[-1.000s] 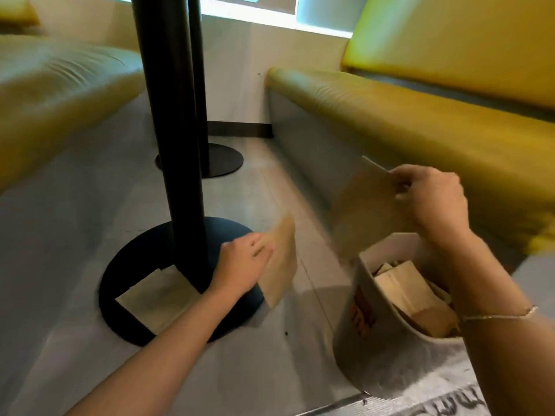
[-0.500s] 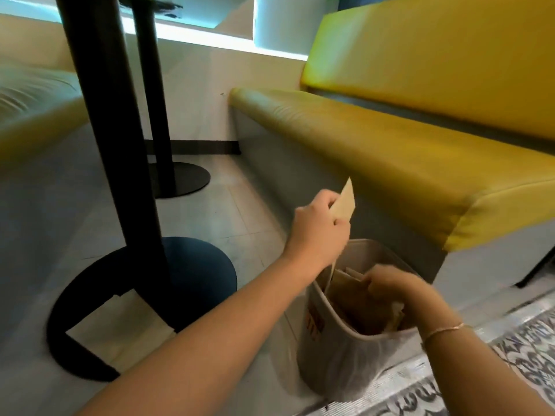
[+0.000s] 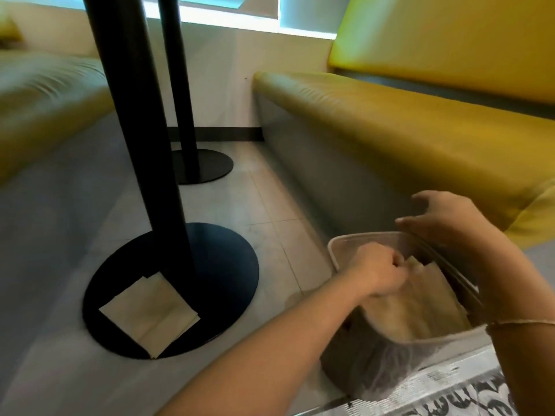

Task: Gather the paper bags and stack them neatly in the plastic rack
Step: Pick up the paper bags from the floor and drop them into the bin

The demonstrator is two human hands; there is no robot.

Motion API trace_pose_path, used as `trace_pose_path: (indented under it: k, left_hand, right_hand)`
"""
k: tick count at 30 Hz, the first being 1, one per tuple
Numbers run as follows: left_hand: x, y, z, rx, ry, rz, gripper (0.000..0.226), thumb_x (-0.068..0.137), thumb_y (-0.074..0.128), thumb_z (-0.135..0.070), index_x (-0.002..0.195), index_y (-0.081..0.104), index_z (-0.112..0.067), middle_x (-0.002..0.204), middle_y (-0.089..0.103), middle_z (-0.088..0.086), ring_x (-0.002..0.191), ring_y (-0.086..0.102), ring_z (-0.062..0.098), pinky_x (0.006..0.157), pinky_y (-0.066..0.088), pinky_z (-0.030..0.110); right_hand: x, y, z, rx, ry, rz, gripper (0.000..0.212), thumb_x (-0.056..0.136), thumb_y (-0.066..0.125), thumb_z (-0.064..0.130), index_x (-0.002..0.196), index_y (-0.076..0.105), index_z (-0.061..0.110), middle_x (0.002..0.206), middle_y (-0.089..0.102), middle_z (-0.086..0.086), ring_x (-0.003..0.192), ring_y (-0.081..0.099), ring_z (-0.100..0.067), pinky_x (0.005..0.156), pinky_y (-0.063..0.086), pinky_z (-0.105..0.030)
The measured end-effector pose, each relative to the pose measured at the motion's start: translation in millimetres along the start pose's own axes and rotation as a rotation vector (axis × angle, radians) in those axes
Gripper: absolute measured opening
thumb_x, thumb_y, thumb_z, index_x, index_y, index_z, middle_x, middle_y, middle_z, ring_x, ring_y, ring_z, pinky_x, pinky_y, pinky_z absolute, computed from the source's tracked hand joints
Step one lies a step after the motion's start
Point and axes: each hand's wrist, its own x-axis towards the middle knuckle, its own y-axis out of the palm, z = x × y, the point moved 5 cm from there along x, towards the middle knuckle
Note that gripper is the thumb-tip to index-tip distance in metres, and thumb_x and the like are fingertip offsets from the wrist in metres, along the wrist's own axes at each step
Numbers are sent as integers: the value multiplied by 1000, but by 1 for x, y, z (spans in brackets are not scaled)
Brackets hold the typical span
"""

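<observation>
A translucent plastic rack [image 3: 354,240] stands on the floor at the lower right, with several brown paper bags [image 3: 420,310] inside. My left hand [image 3: 377,271] is inside the rack mouth, fingers curled on the top edge of a bag. Above the rack's far rim hovers my right hand [image 3: 441,217], its fingers spread and holding nothing. More flat paper bags [image 3: 150,312] lie on the round black table base [image 3: 210,259] at the lower left.
A black table post [image 3: 141,130] rises from that base; a second post and base [image 3: 207,166] stand further back. Yellow benches run along the right [image 3: 405,130] and the left [image 3: 39,94]. A patterned floor strip [image 3: 450,391] lies in front of the rack.
My left hand brought its bag down into the rack. My right hand let go of its bag inside and rose out above the rim, fingers spread.
</observation>
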Motion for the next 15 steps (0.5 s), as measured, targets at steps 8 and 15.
trace_pose_path:
  k: [8,15]
  left_hand:
    - [-53,-80,215,158,-470,-418,36,93,50,-26,126,51,-11,128,54,10,117,51,26,92,43,32]
    - [-153,-56,391,570,-870,-64,68,94,45,-35,149,10,-16,153,15,7,139,18,29,113,16,47]
  right_hand:
    - [-21,48,107,179,-332,-9,42,90,59,27,130,51,18,122,59,-7,98,57,-19,83,48,-32]
    - [-37,156,168,-8,-552,264,36,90,58,29,125,53,26,119,58,-2,107,58,-21,90,51,-39]
